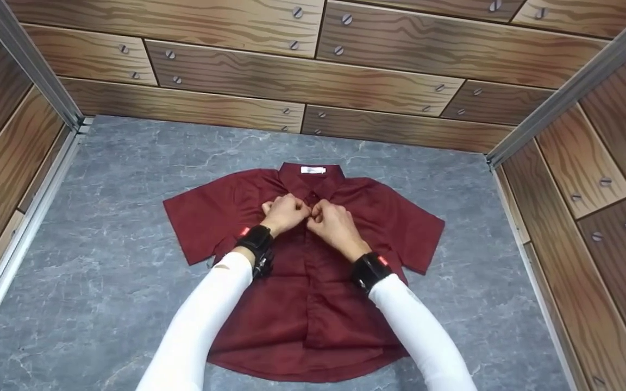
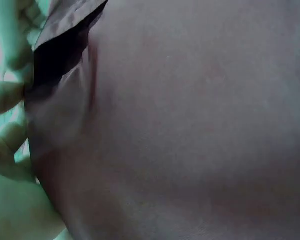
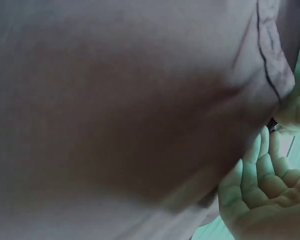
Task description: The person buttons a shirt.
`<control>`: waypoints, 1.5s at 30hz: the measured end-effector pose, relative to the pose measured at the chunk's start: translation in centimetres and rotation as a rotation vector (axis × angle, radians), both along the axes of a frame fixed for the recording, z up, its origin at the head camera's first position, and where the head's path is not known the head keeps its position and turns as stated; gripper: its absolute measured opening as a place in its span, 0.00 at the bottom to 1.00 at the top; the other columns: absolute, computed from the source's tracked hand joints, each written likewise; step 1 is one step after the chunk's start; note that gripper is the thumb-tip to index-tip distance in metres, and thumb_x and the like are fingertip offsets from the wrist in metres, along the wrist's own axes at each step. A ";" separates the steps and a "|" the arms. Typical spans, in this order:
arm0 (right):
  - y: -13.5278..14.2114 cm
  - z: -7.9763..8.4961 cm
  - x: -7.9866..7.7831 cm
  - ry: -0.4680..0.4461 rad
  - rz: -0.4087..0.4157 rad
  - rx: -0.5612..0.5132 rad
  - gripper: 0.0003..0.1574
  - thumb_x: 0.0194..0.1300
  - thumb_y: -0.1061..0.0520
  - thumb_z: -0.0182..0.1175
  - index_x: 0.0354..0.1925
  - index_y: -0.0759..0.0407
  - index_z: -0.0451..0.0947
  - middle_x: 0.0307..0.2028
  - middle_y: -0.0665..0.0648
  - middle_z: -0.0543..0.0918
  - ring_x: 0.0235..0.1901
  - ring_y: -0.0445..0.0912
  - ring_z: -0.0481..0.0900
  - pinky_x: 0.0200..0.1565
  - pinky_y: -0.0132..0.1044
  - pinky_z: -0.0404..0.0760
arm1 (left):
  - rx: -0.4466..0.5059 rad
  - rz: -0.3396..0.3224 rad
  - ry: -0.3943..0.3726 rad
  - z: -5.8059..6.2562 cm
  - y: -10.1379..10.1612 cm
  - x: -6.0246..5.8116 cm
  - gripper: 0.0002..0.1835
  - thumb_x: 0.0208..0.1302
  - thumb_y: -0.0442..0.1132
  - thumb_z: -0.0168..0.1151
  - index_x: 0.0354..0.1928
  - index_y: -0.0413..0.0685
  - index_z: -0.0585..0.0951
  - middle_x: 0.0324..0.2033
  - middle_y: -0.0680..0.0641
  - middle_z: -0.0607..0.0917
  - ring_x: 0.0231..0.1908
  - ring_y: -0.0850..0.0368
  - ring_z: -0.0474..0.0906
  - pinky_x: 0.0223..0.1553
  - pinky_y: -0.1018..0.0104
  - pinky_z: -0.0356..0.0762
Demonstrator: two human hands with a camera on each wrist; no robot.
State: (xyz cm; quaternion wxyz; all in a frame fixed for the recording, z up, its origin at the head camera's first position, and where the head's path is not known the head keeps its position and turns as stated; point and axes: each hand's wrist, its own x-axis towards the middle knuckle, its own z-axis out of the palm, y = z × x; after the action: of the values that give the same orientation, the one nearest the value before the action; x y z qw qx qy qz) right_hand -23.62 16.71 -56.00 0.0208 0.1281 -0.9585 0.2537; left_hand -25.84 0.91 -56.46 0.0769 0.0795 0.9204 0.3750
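Note:
A dark red short-sleeved shirt (image 1: 269, 309) lies front side up, its collar (image 1: 290, 176) pointing away from me. Just below the collar, my left hand (image 1: 287, 212) pinches the edge of the front opening. Close against it, my right hand (image 1: 335, 222) pinches the same edge from the other side, the fingertips nearly meeting. In the left wrist view, lifted shirt cloth (image 2: 190, 115) fills most of the picture, with fingers at the left edge. Curled fingers (image 3: 265, 185) show beside the cloth in the right wrist view. Whatever lies between the fingertips is too small to make out.
The shirt lies on a grey marbled surface (image 1: 117, 260). Wood-patterned panels (image 1: 237, 70) stand at the back and both sides, joined by metal corner rails (image 1: 568, 87). The sleeves spread out left and right.

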 end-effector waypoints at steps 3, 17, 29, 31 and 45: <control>0.5 -0.1 0.1 -0.009 0.019 0.007 0.12 0.56 0.50 0.64 0.37 0.53 0.78 0.31 0.51 0.83 0.31 0.44 0.81 0.36 0.41 0.79 | -0.061 0.046 0.113 -0.2 0.2 0.4 0.09 0.62 0.46 0.58 0.31 0.52 0.84 0.34 0.51 0.84 0.43 0.47 0.76 0.53 0.45 0.55; 4.9 -0.2 0.3 -0.332 -0.093 0.319 0.45 0.64 0.27 0.50 0.74 0.34 0.51 0.77 0.59 0.43 0.71 0.73 0.39 0.58 0.78 0.50 | -0.325 0.010 0.091 -1.7 -5.1 -0.6 0.29 0.66 0.58 0.54 0.68 0.67 0.69 0.73 0.46 0.59 0.74 0.39 0.46 0.63 0.25 0.32; 3.9 0.1 -0.7 -0.237 -0.022 0.339 0.43 0.64 0.28 0.50 0.73 0.31 0.53 0.76 0.57 0.49 0.73 0.68 0.43 0.61 0.75 0.51 | -0.421 -0.028 0.032 -1.3 -6.1 -0.2 0.44 0.55 0.74 0.53 0.72 0.66 0.61 0.74 0.39 0.51 0.74 0.35 0.40 0.63 0.25 0.33; 3.8 0.1 -1.1 -0.259 0.003 0.313 0.43 0.63 0.26 0.50 0.73 0.29 0.52 0.76 0.56 0.48 0.73 0.67 0.41 0.62 0.75 0.49 | -0.416 -0.039 0.089 -1.2 -5.9 0.0 0.44 0.52 0.74 0.57 0.69 0.64 0.67 0.70 0.37 0.58 0.71 0.35 0.49 0.63 0.27 0.42; 3.2 0.4 -3.5 -0.399 -0.023 0.317 0.51 0.54 0.12 0.31 0.73 0.25 0.48 0.77 0.53 0.41 0.74 0.66 0.35 0.63 0.76 0.41 | -0.461 -0.092 -0.087 -0.8 -7.1 -1.4 0.46 0.57 0.75 0.49 0.75 0.72 0.50 0.77 0.42 0.39 0.75 0.38 0.31 0.62 0.23 0.30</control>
State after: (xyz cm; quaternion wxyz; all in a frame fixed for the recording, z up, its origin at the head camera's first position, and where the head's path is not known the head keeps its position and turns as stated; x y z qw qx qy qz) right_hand -27.16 19.90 -55.56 -0.1864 0.0663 -0.9728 0.1202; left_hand -27.27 -6.16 -57.28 0.1495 0.0857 0.9730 0.1538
